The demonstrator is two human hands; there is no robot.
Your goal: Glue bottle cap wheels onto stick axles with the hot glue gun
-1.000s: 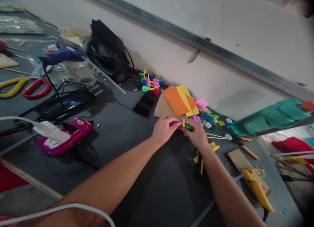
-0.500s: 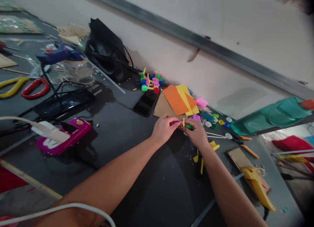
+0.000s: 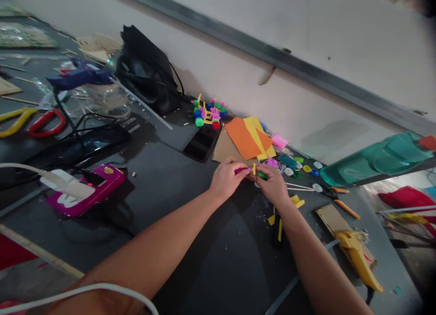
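My left hand [image 3: 225,181] and my right hand [image 3: 273,184] are brought together over the dark table, fingertips nearly meeting. My left fingers pinch a small magenta piece [image 3: 239,170]. Within my right fingers is a green piece [image 3: 261,174] that looks like a bottle cap. A short yellow strip [image 3: 254,169] stands upright between both sets of fingertips. How these pieces join is hidden by the fingers. Just beyond the hands lie orange and yellow paper sheets [image 3: 242,139] on cardboard. A cluster of colourful caps and yellow strips [image 3: 207,113] stands by the wall.
A black phone [image 3: 201,143] lies left of the paper. Loose caps [image 3: 307,169] and a teal bottle [image 3: 374,158] are at right, with orange-handled pliers [image 3: 346,209] and a yellow glue gun [image 3: 359,260]. A blue glue gun [image 3: 83,75] and magenta power strip [image 3: 90,192] occupy the left.
Both hands keep nearly the same pose and hold on the small pieces. The whole view has shifted very slightly; nothing else has visibly moved.
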